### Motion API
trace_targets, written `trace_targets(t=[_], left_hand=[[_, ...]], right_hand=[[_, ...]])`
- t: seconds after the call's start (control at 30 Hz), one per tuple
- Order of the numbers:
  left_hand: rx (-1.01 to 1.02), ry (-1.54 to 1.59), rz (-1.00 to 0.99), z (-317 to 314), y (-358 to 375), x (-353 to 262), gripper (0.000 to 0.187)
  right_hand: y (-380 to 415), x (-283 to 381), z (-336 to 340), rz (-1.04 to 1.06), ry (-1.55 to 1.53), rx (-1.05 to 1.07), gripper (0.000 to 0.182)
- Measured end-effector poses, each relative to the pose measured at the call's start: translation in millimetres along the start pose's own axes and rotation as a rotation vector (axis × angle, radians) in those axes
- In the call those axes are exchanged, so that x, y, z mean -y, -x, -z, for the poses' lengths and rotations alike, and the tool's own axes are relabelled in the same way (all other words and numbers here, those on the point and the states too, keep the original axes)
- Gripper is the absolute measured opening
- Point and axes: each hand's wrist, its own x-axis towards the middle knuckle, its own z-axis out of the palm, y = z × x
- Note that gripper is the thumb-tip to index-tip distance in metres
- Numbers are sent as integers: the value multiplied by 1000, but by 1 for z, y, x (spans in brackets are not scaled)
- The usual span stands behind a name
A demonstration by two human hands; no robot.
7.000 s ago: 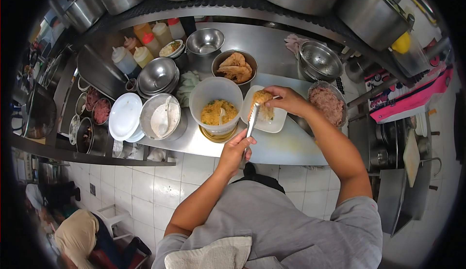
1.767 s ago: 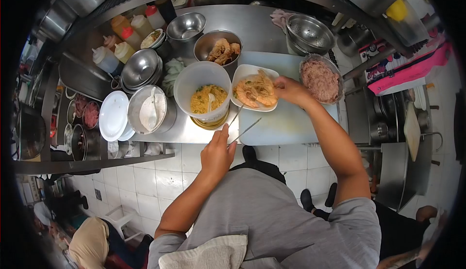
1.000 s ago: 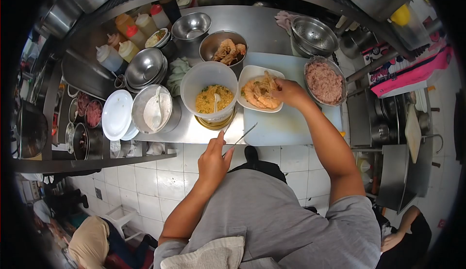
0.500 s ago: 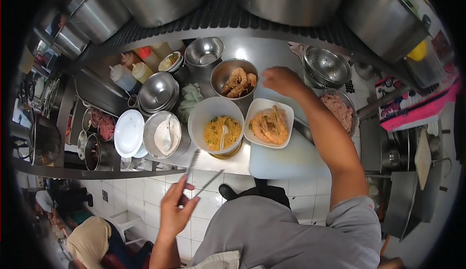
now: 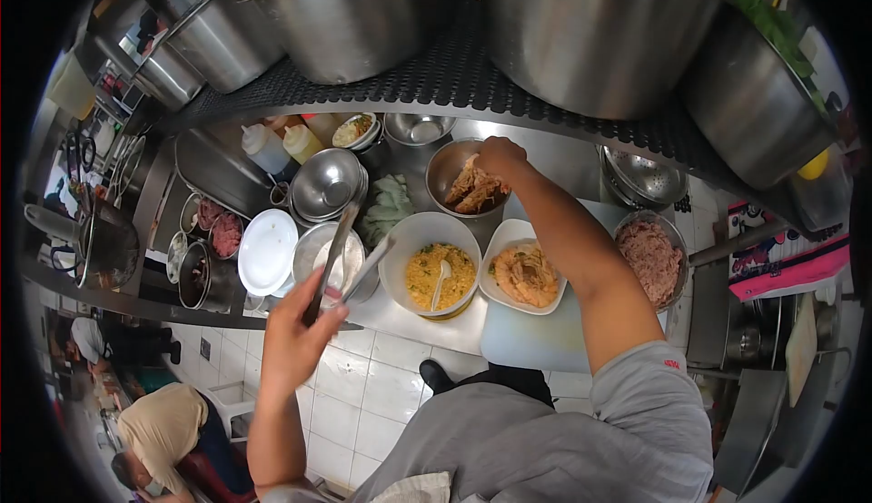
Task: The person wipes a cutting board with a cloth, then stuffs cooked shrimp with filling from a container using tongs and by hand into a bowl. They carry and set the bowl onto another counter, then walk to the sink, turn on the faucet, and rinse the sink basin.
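Note:
My left hand is closed around metal tongs, whose two arms stand apart above the bowl of white powder. My right hand reaches into a steel bowl, fingers pinched on a fried, battered piece; the fingertips are partly hidden. Nearest below is a white square bowl with shrimp in it. Beside it stands a white tub of yellow crumbly food with a white spoon.
White plates and stacked steel bowls are at the left, by squeeze bottles. A cutting board lies at the front edge. Minced meat and colanders are right. Large pots stand on the overhead shelf.
My right hand has moved from beside the steel bowl onto the fried food inside it. My left hand has raised the tongs up and left, over the counter. The view has shifted.

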Motion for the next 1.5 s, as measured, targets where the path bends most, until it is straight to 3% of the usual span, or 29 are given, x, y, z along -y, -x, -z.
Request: trace_targets(t=[0.1, 0.17, 0.2, 0.23, 0.3, 0.37, 0.5, 0.67, 0.8, 0.87, 1.0, 1.07, 1.1, 1.17, 1.23, 1.3, 1.33, 1.37, 1.5], left_hand=[[23, -221, -165, -9, -52, -18, 48], [54, -412, -268, -15, -92, -20, 45], [104, -481, -280, -20, -113, -19, 44], [156, -552, -292, -26, -135, -17, 43], [313, -649, -181, -43, -172, -16, 41], [388, -918, -364, -67, -206, -5, 41], [454, -1059, -327, -111, -238, 6, 37], [654, -1115, 51, -136, -243, -30, 25], [615, -1139, 70, -148, -258, -13, 20], [633, -1203, -76, -147, -260, -11, 20], [717, -1239, -167, -130, -250, -22, 23], [774, -1201, 53, -124, -257, -12, 28], [771, -1201, 56, -116, -253, -14, 28], [686, -811, 202, -97, -241, -19, 31], [680, -723, 267, -79, -241, -6, 28], [672, -633, 328, -62, -238, 4, 25], [666, -447, 383, -56, -234, 7, 27], [656, -258, 432, -51, -231, 9, 29], [704, -96, 490, -42, -219, 17, 26]], right_hand=[[-30, -9, -16, 130, -75, 81, 31], [-21, -3, 0, 30, -254, 321, 26], [-29, -7, -9, -31, -445, 368, 22], [-35, -7, -15, -27, -450, 358, 22], [-41, -10, -22, -150, -928, 484, 24], [-27, -2, -9, -97, -936, 448, 31], [-21, -4, -1, -87, -954, 480, 45], [-65, -45, -39, 30, -733, 417, 41], [-55, -67, -34, 68, -662, 319, 41], [-53, -65, -38, 109, -646, 351, 41], [-53, -36, -58, 179, -613, 485, 42], [-48, -18, -59, 190, -615, 523, 44], [-45, -9, -57, 199, -614, 535, 46], [-33, 5, -46, 38, -562, 590, 48], [-24, 12, -41, -11, -537, 605, 47], [-24, 13, -49, 22, -687, 609, 35], [5, 22, -5, -12, -643, 655, 24], [4, 21, -7, -8, -636, 654, 24], [25, 10, -2, -8, -1023, 580, 19]])
